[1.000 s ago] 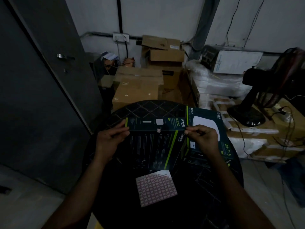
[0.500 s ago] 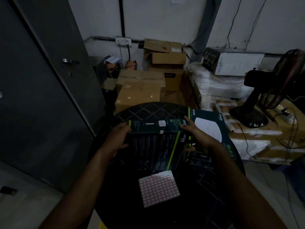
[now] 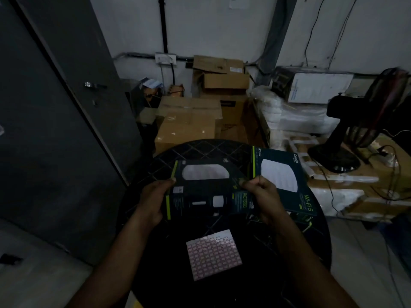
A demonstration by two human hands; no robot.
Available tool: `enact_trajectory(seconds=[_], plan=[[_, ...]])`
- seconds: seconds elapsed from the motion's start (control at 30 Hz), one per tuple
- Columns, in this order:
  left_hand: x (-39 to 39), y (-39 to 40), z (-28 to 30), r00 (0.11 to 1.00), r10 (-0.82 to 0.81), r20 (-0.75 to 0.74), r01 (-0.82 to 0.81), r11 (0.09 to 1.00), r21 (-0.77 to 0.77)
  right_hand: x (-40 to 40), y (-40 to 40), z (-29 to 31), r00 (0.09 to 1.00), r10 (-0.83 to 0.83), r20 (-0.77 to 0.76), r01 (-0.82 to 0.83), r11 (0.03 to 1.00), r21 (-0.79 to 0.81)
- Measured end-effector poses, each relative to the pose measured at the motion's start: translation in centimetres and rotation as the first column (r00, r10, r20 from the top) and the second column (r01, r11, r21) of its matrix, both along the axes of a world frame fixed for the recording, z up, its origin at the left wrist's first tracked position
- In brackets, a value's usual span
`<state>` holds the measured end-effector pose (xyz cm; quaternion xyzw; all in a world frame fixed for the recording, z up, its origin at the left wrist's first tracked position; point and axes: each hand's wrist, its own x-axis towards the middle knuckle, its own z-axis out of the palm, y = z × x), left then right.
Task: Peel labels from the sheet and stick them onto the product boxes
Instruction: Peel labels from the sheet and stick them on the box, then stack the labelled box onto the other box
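A dark product box (image 3: pixel 205 187) with green edges is held above the round black table (image 3: pixel 311 245), tipped so its top face with a white device picture shows. My left hand (image 3: pixel 153 201) grips its left end and my right hand (image 3: pixel 263 196) grips its right end. A second dark product box (image 3: pixel 282 174) marked Wi-Fi 5 lies on the table to the right, partly behind my right hand. The pink label sheet (image 3: pixel 214 254) lies flat on the table, near me, below the held box.
Cardboard cartons (image 3: pixel 186 127) are stacked on the floor beyond the table. A black fan (image 3: pixel 347 138) stands on cartons at the right with loose cables. A grey door (image 3: pixel 55 118) fills the left side. White wrapped packages (image 3: pixel 295 116) sit at the back right.
Both hands have lifted the box and rolled it over, so that its top face with the white device picture now shows. The label sheet and second box have not moved.
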<state>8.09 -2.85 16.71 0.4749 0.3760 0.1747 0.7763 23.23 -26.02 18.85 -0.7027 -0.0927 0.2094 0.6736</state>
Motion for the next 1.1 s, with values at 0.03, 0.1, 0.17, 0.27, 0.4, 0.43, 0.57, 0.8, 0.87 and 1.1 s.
enact_trajectory(seconds=[0.03, 0.1, 0.17, 0.27, 0.4, 0.43, 0.57, 0.8, 0.87, 1.1], plan=[[-0.2, 0.0, -0.3, 1.0, 0.016, 0.002, -0.016, 1.0, -0.006, -0.4, -0.3, -0.6, 0.999, 0.016, 0.028, -0.016, 1.0, 0.015], [-0.7, -0.1, -1.0, 0.998, 0.057, 0.003, -0.058, 0.998, 0.023, -1.3, -0.7, -1.8, 0.997, 0.034, 0.069, -0.036, 0.999, 0.031], [-1.0, -0.4, -1.2, 0.993, 0.116, -0.003, -0.114, 0.985, 0.131, -2.1, -1.0, -2.5, 0.996, 0.078, 0.032, -0.081, 0.993, 0.091], [-1.5, -0.4, -1.4, 0.994, 0.097, 0.041, -0.104, 0.962, 0.252, -2.3, -1.4, -3.2, 0.968, 0.247, -0.037, -0.24, 0.96, 0.142], [-2.4, 0.8, -1.6, 0.989, -0.141, 0.04, 0.097, 0.836, 0.54, -2.7, -1.5, -2.8, 0.923, 0.384, 0.031, -0.385, 0.923, 0.019], [-2.5, 1.1, -1.7, 0.98, -0.2, 0.02, 0.151, 0.796, 0.587, -2.8, -1.3, -2.7, 0.934, 0.35, 0.066, -0.351, 0.936, 0.012], [-2.7, 0.8, -1.6, 0.926, -0.353, -0.134, 0.345, 0.646, 0.681, -2.2, -0.5, -2.9, 0.907, 0.199, 0.371, -0.135, 0.972, -0.191], [-2.0, -0.9, -1.3, 0.898, -0.363, -0.248, 0.419, 0.538, 0.731, -1.1, -1.1, -2.7, 0.849, 0.21, 0.485, -0.086, 0.96, -0.265], [-1.2, -1.2, -1.8, 0.873, -0.369, -0.318, 0.468, 0.452, 0.759, -0.9, -1.5, -2.9, 0.826, 0.223, 0.518, -0.082, 0.956, -0.281], [3.8, -3.5, -2.4, 0.843, -0.389, -0.37, 0.49, 0.275, 0.827, 0.9, -4.3, -3.8, 0.787, 0.206, 0.581, 0.003, 0.941, -0.337]])
